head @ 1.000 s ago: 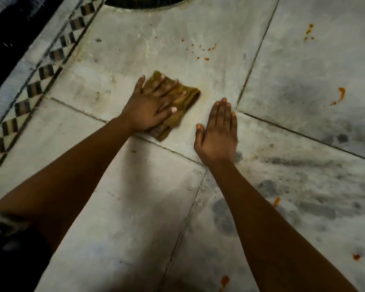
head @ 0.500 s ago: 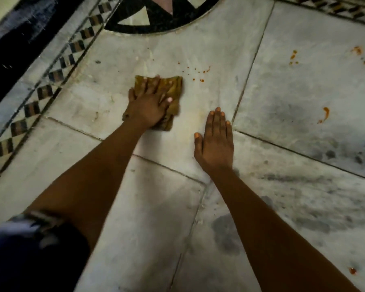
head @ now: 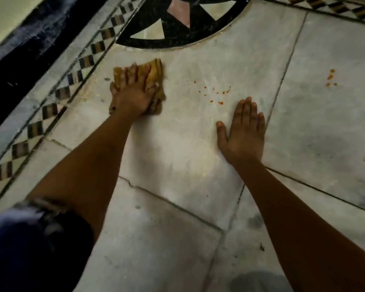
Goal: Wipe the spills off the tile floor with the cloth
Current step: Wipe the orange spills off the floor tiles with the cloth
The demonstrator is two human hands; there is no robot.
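On pale marble floor [head: 177, 157] w/ checkered border [head: 57, 95]: left hand [head: 133, 95] flat, pressing cloth [head: 154, 74]; right hand [head: 243, 133] flat, fingers straight; orange spills [head: 215, 94] btwn hands.

Mustard-yellow cloth [head: 154, 75], orange-red spills [head: 214, 94], pale grey marble tile floor [head: 177, 148], black-and-white checkered border [head: 57, 95].

Both hands [head: 133, 95] [head: 243, 133] flat, fingers [head: 249, 108] straight

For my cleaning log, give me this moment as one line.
left hand presses cloth on floor | right hand flat on floor | spills unwiped
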